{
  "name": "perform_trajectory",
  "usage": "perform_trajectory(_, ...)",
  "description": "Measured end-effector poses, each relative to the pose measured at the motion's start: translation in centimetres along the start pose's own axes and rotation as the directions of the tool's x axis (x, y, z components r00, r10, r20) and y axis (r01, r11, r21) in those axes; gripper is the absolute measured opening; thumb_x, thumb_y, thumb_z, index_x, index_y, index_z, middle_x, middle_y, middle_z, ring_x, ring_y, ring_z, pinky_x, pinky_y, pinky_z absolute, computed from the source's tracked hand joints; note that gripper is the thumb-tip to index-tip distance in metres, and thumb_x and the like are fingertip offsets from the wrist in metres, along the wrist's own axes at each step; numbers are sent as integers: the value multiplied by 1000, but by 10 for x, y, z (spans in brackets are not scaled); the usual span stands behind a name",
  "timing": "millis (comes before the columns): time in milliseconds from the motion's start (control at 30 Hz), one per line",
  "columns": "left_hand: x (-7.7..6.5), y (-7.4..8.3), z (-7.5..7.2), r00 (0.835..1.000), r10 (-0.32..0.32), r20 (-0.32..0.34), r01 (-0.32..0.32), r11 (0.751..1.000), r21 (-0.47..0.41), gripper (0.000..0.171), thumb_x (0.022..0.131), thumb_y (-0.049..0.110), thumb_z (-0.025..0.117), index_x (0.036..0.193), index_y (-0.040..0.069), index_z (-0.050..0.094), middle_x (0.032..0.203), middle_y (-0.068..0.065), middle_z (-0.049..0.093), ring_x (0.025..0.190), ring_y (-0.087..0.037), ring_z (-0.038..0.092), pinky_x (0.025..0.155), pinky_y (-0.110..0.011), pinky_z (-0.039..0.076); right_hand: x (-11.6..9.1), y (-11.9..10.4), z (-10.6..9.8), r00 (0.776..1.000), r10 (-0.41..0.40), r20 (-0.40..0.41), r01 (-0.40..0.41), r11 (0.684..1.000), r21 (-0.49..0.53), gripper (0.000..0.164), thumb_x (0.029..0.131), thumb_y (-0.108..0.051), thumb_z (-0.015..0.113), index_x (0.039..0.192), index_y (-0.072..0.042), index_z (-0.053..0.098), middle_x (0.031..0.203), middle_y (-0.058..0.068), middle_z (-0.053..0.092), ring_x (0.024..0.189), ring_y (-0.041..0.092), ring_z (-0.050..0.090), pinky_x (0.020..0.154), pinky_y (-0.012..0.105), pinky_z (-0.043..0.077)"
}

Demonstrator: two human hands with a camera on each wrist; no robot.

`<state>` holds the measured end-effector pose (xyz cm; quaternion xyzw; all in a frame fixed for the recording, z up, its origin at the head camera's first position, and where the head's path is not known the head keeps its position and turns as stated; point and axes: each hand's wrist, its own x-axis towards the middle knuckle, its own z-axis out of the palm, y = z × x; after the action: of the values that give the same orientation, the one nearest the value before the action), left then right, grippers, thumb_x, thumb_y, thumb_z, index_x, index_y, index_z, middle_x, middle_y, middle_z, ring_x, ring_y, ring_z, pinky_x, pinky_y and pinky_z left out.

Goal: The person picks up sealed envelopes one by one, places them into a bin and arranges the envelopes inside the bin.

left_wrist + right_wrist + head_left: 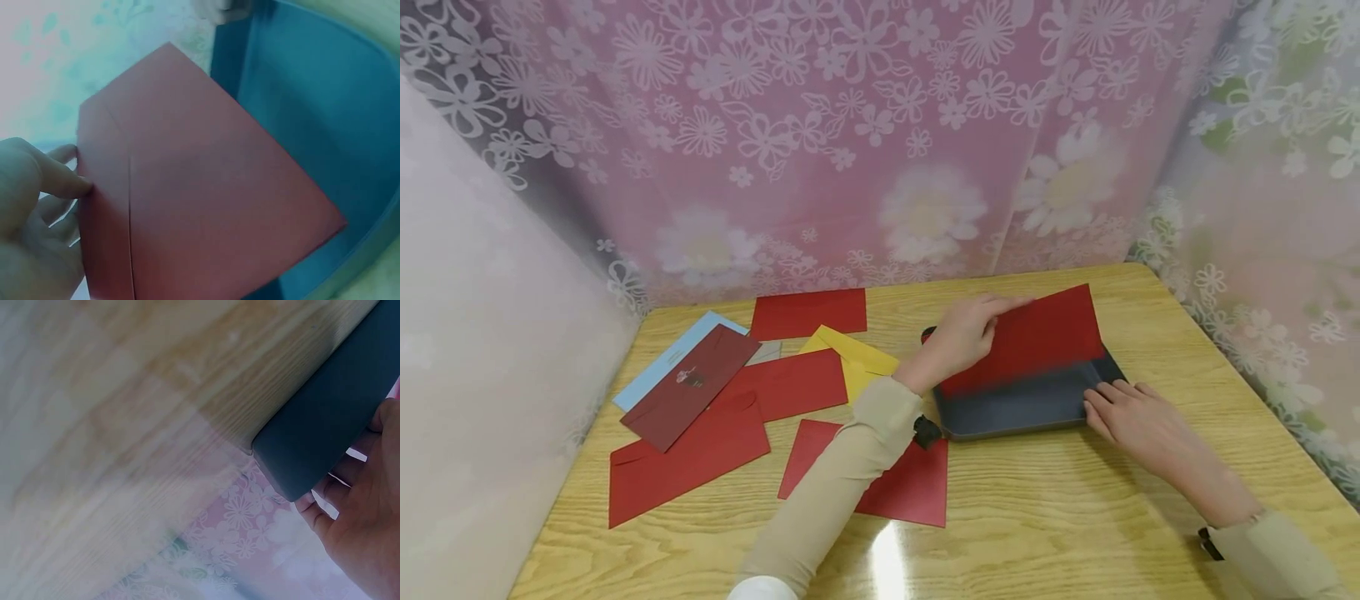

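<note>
Red envelope (pixel 1037 337) — left fingers (pixel 65 182) pinch its edge over the dark tray (pixel 1022 408), right fingers (pixel 1111 393) grip the tray — likely going in, so lower it flat next

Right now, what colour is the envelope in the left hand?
The envelope in the left hand is red, best seen in the head view.

We're watching a red envelope (pixel 1037 333) tilted up on a slant over a dark tray (pixel 1022 408), its flap side pinched in the left hand (pixel 962 329). Close in, we see the flap folded down, its edge a thin line, the corners crisp. Beneath, we've got that tray, shallow, round-cornered and raised at the rim, lying on the wooden table (pixel 1037 517), gripped at its near right corner by the right hand (pixel 1138 417).
</note>
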<state>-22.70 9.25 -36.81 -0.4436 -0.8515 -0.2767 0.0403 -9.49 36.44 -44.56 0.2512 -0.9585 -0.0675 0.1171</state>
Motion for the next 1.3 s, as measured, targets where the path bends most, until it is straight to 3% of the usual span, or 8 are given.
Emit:
perform_trajectory(133, 1, -5, 18, 995, -39, 91, 43, 998, -39, 44, 105, 0, 48, 146, 16, 56, 142, 1, 61, 98, -11, 66, 75, -13, 43, 1, 0, 1, 1000, 3, -16, -3, 1000, 5, 28, 94, -16, 64, 116, 1, 72, 114, 18, 70, 107, 40, 66, 91, 57, 51)
perform_trajectory(367, 0, -9, 36, 975, -100, 200, 111, 993, -47, 41, 107, 7, 48, 143, 22, 60, 105, 0, 72, 48, -8, 29, 53, -16, 29, -2, 3, 1, 993, -111, -32, 108, 989, -100, 24, 99, -7, 53, 115, -1, 70, 114, 18, 68, 102, 40, 65, 83, 55, 53)
perform_trajectory(467, -1, -9, 41, 973, -107, 206, 111, 994, -11, 40, 107, 9, 49, 141, 24, 62, 94, 0, 71, 48, -8, 29, 52, -16, 27, -1, 3, 2, 987, -149, -59, 140, 982, -129, 24, 96, -3, 54, 113, -1, 70, 112, 17, 68, 97, 38, 64, 79, 53, 54)
perform_trajectory(600, -3, -11, 48, 966, -131, 223, 122, 991, 57, 38, 107, 13, 51, 142, 24, 61, 123, -1, 71, 50, -6, 34, 50, -17, 27, 0, 4, 4, 985, -157, -78, 146, 980, -133, 27, 87, -1, 61, 112, 0, 70, 108, 17, 67, 94, 37, 64, 76, 52, 54)
perform_trajectory(800, -6, -15, 50, 944, -160, 289, 130, 984, 120, 41, 107, 21, 52, 148, 21, 54, 103, -3, 73, 46, -7, 34, 47, -17, 28, -2, 4, 5, 988, -121, -96, 111, 989, -98, 34, 109, -14, 40, 113, 0, 71, 107, 17, 67, 94, 37, 64, 76, 52, 53)
perform_trajectory(967, -12, -14, 41, 979, -114, 169, 75, 972, 221, 32, 106, 20, 55, 136, 23, 67, 126, 6, 69, 80, -3, 59, 59, -13, 40, -1, 5, 6, 980, -168, -103, 153, 978, -144, 86, 107, -25, -12, 112, -1, 71, 108, 17, 68, 93, 37, 64, 74, 52, 53)
perform_trajectory(1100, -18, -10, 29, 998, -49, 34, 34, 934, 356, 26, 106, 24, 55, 127, 26, 71, 116, 10, 71, 100, -7, 66, 75, -15, 50, -1, 5, 6, 982, -163, -100, 149, 979, -139, 81, 109, -25, -7, 112, -1, 71, 109, 17, 68, 94, 37, 64, 74, 52, 53)
perform_trajectory(1300, -37, -7, 11, 996, 32, -81, 10, 884, 468, 22, 106, 29, 56, 121, 26, 72, 115, 10, 71, 112, -11, 62, 100, -26, 47, 0, 4, 7, 983, -133, -125, 120, 987, -102, 88, 107, -34, -9, 110, -1, 72, 105, 17, 68, 93, 38, 64, 74, 53, 53)
